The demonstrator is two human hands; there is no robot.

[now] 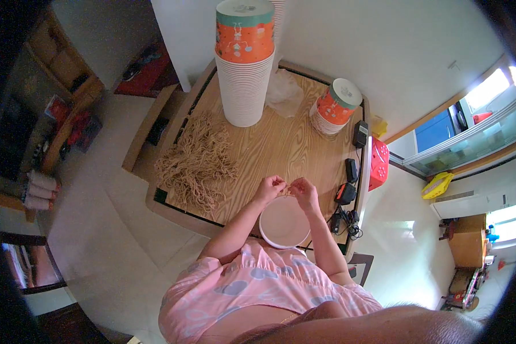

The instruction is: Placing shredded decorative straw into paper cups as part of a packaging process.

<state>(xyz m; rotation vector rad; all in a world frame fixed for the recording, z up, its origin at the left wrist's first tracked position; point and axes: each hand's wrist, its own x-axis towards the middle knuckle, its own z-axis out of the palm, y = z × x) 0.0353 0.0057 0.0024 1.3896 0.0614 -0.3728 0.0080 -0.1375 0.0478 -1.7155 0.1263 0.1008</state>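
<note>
In the head view, clock directions are taken from the hands. The tall stack of paper tubs (245, 86), at 11 o'clock, is topped by an orange band with pale figures and a green rim; the small marks on its upturned base are too faint to be read. A matching print is shown by the short stack (338, 102) at 1 o'clock.

The left hand (271, 188) and right hand (305, 194) are brought almost together, forearms angled inward, fingertips pinched; whether anything is grasped cannot be told. Just below them, at 6 o'clock, a smooth, round white tub (284, 222) is framed by the forearms, its open mouth turned upward.

On the wood-grained worktop (269, 146), a loose heap of crinkled tan strands (198, 160) is spread at 10 o'clock. Crumpled translucent plastic (285, 93) is seen at 12, black adapters (351, 171) at 2 to 3.
</note>
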